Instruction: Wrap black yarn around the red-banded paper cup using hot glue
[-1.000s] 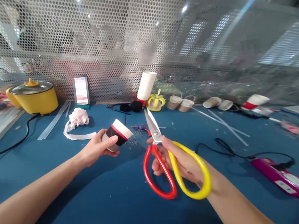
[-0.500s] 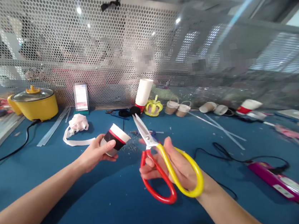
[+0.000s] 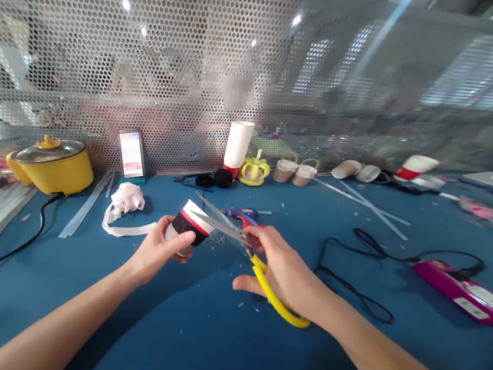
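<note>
My left hand [image 3: 164, 245] is closed round a paper cup [image 3: 191, 224] that lies tilted, its white rim pointing up and to the right. The cup has a black band with a red stripe. In my right hand [image 3: 277, 264] is a pair of scissors [image 3: 243, 236] with one yellow handle and one red handle, the red one mostly hidden behind the fingers. The blades stand apart and point up-left, one of them passing across the cup's rim. Behind the scissors lies a blue glue gun [image 3: 243, 212]. A white ribbon [image 3: 126, 201] is bunched beside my left hand.
A yellow electric pot [image 3: 60, 167] with a cord stands at the left. Along the perforated screen [image 3: 164, 87] are a phone [image 3: 131, 155], stacked cups [image 3: 239, 141], a yellow-green basket [image 3: 254, 171] and small brown cups [image 3: 303, 174]. A magenta power box [image 3: 467, 290] with a black cable lies right.
My right hand has turned over and moved the scissors towards the cup. The blades have opened wider and one now reaches the rim. My left hand holds the cup almost as before.
</note>
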{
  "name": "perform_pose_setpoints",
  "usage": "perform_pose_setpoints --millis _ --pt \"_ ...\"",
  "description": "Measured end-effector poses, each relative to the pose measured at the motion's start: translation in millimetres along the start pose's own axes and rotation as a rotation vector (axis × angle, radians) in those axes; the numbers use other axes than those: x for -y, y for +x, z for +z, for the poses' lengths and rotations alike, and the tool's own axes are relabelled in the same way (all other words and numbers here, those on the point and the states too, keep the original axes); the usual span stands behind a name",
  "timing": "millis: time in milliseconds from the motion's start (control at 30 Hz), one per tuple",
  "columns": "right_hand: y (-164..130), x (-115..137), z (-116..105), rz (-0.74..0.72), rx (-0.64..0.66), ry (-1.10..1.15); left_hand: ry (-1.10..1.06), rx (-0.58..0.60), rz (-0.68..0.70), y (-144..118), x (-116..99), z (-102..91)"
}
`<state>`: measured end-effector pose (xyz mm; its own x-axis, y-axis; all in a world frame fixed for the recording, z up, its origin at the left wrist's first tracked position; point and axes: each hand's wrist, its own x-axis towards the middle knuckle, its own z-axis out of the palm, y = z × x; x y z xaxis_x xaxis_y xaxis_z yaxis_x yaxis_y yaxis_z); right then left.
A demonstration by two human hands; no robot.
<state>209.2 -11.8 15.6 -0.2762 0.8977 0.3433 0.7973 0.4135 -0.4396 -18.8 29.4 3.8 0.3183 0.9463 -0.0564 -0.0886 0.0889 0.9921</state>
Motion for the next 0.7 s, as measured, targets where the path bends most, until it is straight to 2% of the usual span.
perform_pose_setpoints --millis 400,700 --pt "0.1 -0.8 6.9 -0.007 -0.032 -0.124 0.127 -0.06 0.059 -2.3 2.9 5.6" --pt "-0.7 3.3 5.3 0.015 -0.026 -0.044 0.12 -0.074 0.06 -2.3 2.7 4.9"
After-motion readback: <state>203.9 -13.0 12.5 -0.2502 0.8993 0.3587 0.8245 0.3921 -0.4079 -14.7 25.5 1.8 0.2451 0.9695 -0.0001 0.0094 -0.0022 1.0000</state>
